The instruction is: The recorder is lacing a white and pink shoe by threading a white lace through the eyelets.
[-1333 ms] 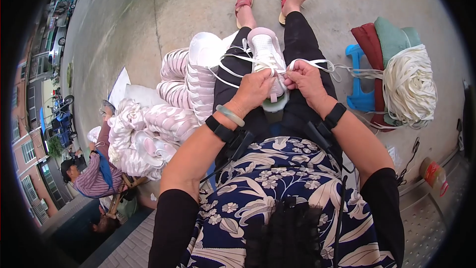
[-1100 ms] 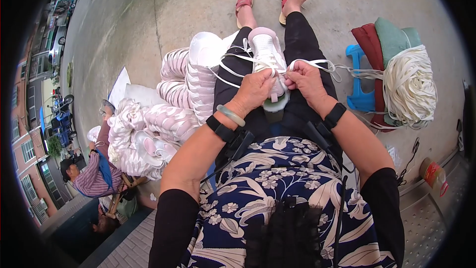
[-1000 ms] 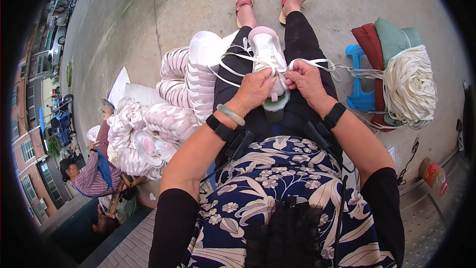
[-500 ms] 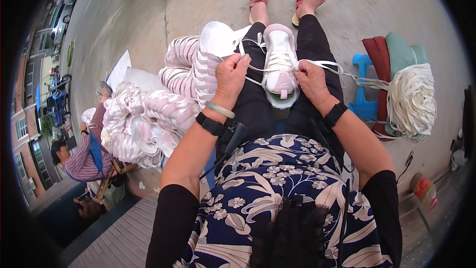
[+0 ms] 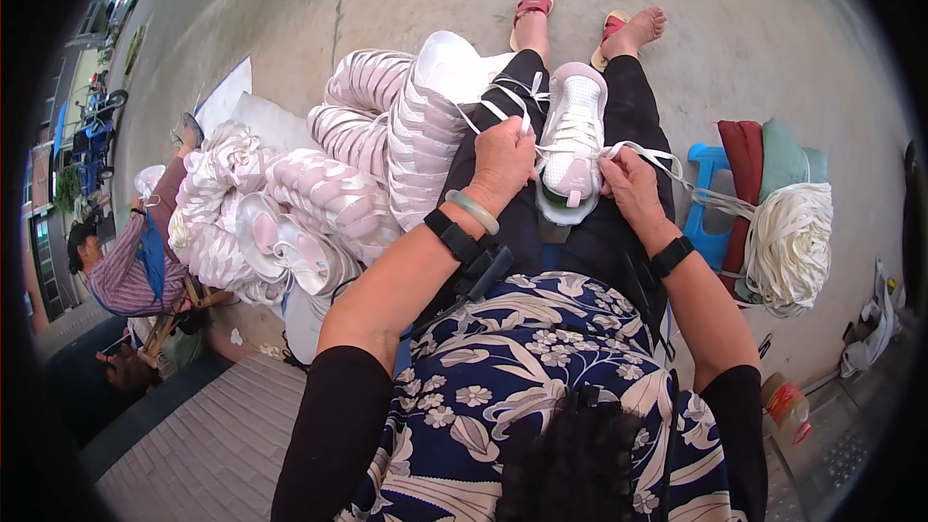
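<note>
Closest to me is the seated person's navy blouse (image 5: 503, 377), printed with cream flowers and leaves, with black sleeves (image 5: 324, 440) ending near the elbows. Past the forearms, a jade-pale bangle (image 5: 474, 212) and a black wristband (image 5: 451, 235) circle the left wrist, and another dark band (image 5: 672, 256) sits on the right. The left hand (image 5: 503, 166) is just beside a white and pink shoe (image 5: 574, 106), its fingers curled tight on a white lace (image 5: 570, 146); the right hand (image 5: 633, 189) is across from it, thumb and fingers pinching the lace on the other side. That shoe lies on the lap, between the black-trousered legs, its mesh end turned away from the body. A clear bottle (image 5: 791, 411) with a red label is off to the right. Left of the legs, rows of pink-and-white shoe uppers (image 5: 425, 135) stack against one another, with a looser heap of shoes (image 5: 329, 198) beside them. To the right, a blue stool (image 5: 704, 244) stands by red and green cushions (image 5: 788, 162), where a thick bundle of white laces (image 5: 790, 246) rests. Farther out come red sandals (image 5: 533, 4) on the concrete, a co-worker (image 5: 135, 275) in a striped top at far left, and parked vehicles (image 5: 94, 140) behind.
</note>
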Demonstrator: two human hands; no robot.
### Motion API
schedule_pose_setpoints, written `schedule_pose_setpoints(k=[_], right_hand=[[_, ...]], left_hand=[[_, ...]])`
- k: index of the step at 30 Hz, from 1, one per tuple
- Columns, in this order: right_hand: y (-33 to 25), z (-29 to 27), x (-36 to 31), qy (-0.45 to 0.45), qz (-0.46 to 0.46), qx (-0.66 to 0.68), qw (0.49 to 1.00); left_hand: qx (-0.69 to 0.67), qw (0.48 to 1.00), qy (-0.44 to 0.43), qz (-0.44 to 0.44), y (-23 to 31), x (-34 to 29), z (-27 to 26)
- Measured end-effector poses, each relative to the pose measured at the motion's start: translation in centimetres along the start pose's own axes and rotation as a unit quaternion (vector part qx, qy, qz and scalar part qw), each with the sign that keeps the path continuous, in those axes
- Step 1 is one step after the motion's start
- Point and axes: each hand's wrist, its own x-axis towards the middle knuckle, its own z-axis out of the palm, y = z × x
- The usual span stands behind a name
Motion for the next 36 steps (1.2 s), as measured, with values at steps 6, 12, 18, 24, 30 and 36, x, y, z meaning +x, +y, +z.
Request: schedule_pose_setpoints(k=[6,12,18,24,30,36], right_hand=[[-1.0,0.0,-0.4,0.021,0.033,-0.054,0.998],[-2.3,0.0,-1.6,0.055,-0.233,-0.28,0.93],[-6.4,1.7,-0.3,-0.108,-0.412,-0.515,0.744],[-5.4,2.0,0.0,-0.086,-0.365,-0.522,0.766],[-4.9,1.8,0.3,-0.083,-0.373,-0.503,0.775],[-4.8,1.8,0.2,-0.078,-0.37,-0.493,0.783]], left_hand=[[0.035,0.998,-0.02,0.051,-0.6,-1.0,-0.4],[0.023,0.998,0.002,0.05,-0.2,-0.7,-0.1],[0.054,0.992,0.015,0.111,-1.3,-0.5,0.1],[0.096,0.984,0.042,0.144,-1.8,0.3,0.7],[0.14,0.984,0.025,0.106,-1.3,1.0,0.7],[0.109,0.993,0.007,0.052,-0.3,0.9,0.5]])
